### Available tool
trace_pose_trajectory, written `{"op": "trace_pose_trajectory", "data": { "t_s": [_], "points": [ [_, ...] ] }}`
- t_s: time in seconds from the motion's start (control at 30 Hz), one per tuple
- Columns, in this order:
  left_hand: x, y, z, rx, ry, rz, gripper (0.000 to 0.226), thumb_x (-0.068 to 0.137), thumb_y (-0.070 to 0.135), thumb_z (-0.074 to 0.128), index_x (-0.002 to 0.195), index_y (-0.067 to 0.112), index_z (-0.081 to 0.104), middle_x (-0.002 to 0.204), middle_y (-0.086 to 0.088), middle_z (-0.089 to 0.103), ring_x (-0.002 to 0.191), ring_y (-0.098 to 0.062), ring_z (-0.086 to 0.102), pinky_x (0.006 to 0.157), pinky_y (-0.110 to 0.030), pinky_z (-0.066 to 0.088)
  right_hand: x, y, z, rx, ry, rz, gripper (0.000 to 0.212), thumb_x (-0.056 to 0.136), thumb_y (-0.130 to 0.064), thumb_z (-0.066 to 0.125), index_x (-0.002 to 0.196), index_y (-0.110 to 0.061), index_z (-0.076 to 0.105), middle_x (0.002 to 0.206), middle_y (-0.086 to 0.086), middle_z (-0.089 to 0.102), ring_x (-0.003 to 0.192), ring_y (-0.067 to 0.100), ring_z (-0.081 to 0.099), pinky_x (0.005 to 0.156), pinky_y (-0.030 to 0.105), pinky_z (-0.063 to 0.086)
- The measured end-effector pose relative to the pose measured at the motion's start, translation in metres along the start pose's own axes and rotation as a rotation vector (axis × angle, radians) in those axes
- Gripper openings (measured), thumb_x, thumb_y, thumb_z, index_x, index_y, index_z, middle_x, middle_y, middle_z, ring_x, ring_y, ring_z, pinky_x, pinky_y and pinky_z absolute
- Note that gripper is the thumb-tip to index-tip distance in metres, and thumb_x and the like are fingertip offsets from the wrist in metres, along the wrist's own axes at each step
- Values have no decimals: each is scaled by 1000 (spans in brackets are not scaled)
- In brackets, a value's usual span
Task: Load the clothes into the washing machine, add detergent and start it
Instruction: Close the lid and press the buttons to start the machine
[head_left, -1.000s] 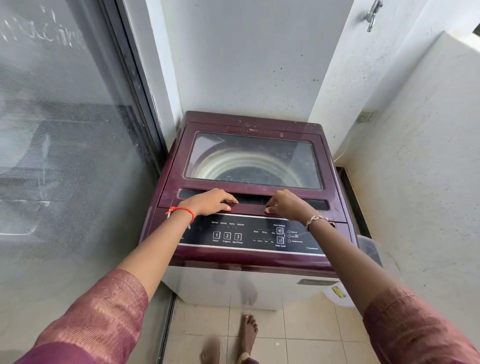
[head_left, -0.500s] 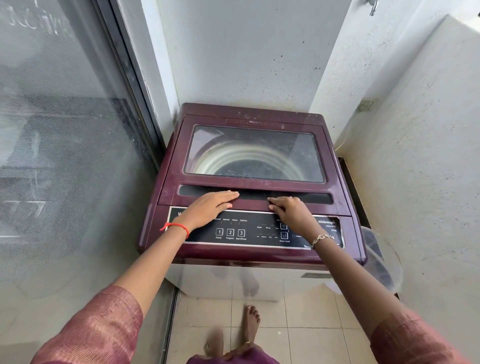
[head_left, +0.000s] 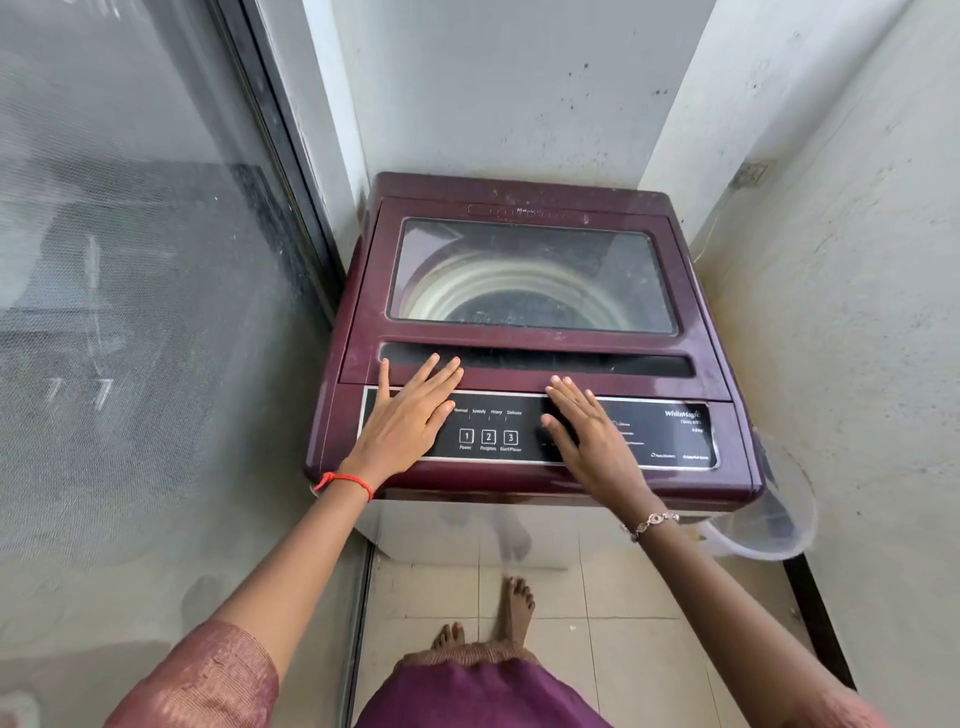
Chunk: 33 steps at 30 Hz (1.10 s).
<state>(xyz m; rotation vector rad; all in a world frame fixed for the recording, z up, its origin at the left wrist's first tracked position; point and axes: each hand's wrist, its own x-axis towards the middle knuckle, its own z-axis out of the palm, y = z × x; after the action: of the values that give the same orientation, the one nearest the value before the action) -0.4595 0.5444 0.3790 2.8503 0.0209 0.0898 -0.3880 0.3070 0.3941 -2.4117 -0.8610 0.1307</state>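
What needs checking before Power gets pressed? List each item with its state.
1. Lid closed flat: ok.
2. Clothes in the drum: cannot tell; the window shows only something dark at the bottom.
3. Detergent added: cannot tell.
4. Power button uncovered, between the hands: ok.
5. Left hand and right hand free, fingers straight: ok.
6. Control panel lights on: cannot tell.

Looking into a tight corner with white walls (head_left: 519, 93), dotted with small dark spots. Seeing a big glass door (head_left: 130, 260) with a dark frame (head_left: 280, 156) on the left, showing dim reflections. Looking down at pale square floor tiles (head_left: 623, 623). Spotting a clear plastic tub (head_left: 769, 530) low by the right wall. Getting soft daylight all over.
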Motion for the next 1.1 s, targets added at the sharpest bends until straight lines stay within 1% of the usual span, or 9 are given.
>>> {"op": "trace_pose_trajectory", "data": {
  "t_s": [0.03,0.1,0.17,0.27,0.37,0.5,0.63,0.8,1.1],
  "points": [
    [-2,2,1,39,24,2,57,93,41,11,145,23,27,152,14,21,141,-6,9,110,-55,-7,-4,-4,7,-16,6,-34,48,97,-31,42,136,-5,42,148,8,36,141,15,23,116,22,7],
    [-5,3,4,85,57,4,56,94,39,13,143,20,31,151,9,28,142,-12,19,111,-57,4,-12,-12,20,-63,5,-114,56,94,-39,37,137,-4,41,148,10,36,140,14,23,117,23,7],
    [-5,3,5,85,60,0,55,94,37,14,143,20,32,151,8,30,142,-13,23,112,-57,11,-17,-19,32,-107,-16,-181,58,93,-40,38,140,-7,36,150,8,31,140,13,20,118,25,6],
    [-3,2,6,60,61,-2,54,94,38,13,144,22,31,151,10,28,142,-10,21,113,-54,9,-22,-26,46,-209,-40,-258,59,93,-42,41,144,-14,29,152,4,24,142,14,17,118,31,7],
    [-4,2,6,47,66,-4,54,95,38,13,144,23,30,152,11,27,142,-9,19,114,-52,7,-23,-29,50,-312,-46,-263,60,92,-47,40,145,-21,26,153,4,24,142,17,19,117,37,9],
    [-4,2,6,41,68,-12,54,95,39,14,144,24,29,152,11,27,142,-8,18,114,-51,5,-24,-27,53,-422,-71,-280,64,90,-59,35,145,-30,25,154,7,24,143,22,18,115,43,12],
    [-4,2,6,26,75,-17,54,94,39,14,144,24,30,151,11,28,142,-9,19,114,-52,6,-23,-27,58,-487,-53,-276,68,86,-63,40,144,-30,28,151,11,30,142,25,24,114,46,15],
    [-4,2,6,5,91,-21,53,94,39,16,143,24,32,151,11,30,142,-9,20,114,-52,6,-22,-27,61,-504,9,-273,65,84,-58,47,141,-30,34,148,10,37,139,26,31,112,46,20],
    [-3,3,6,-2,110,-23,52,95,38,20,142,23,34,150,10,32,141,-9,21,114,-53,7,-21,-27,62,-527,11,-278,62,85,-55,39,141,-29,36,147,11,38,139,26,31,112,46,18]
  ]
}}
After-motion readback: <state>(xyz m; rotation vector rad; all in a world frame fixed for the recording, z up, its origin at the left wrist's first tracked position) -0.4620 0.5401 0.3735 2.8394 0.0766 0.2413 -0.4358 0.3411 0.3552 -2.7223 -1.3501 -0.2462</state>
